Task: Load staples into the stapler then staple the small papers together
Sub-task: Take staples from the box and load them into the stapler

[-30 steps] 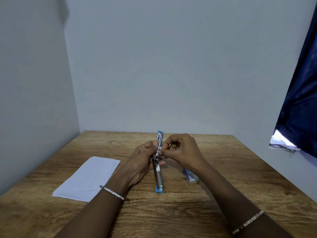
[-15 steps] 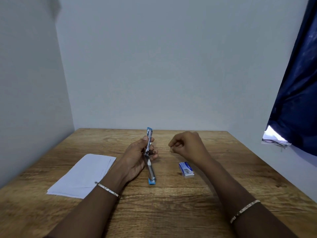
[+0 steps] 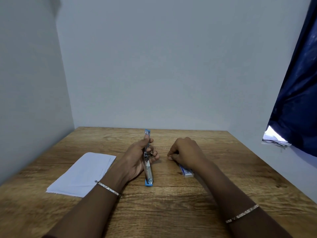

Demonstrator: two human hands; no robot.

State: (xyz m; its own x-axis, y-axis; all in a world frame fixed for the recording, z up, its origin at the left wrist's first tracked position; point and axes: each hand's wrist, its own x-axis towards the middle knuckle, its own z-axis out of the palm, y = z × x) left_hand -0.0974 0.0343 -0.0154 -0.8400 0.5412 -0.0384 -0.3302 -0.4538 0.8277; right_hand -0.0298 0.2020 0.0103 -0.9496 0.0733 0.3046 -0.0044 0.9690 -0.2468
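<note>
A blue and silver stapler (image 3: 148, 170) is swung wide open, its base lying on the wooden table (image 3: 171, 203) and its top arm raised. My left hand (image 3: 137, 158) grips it around the hinge. My right hand (image 3: 185, 152) rests curled on the table to the stapler's right, fingertips pinched together; whether it holds staples I cannot tell. A small blue and white staple box (image 3: 186, 171) lies partly under my right wrist. A stack of small white papers (image 3: 84, 174) lies at the left.
Grey walls close the table at the back and left. A dark blue curtain (image 3: 298, 93) hangs at the right, with crumpled paper (image 3: 274, 140) on a ledge below it.
My right hand has left the stapler and moved right and down onto the table near the staple box. My left hand keeps hold of the open stapler.
</note>
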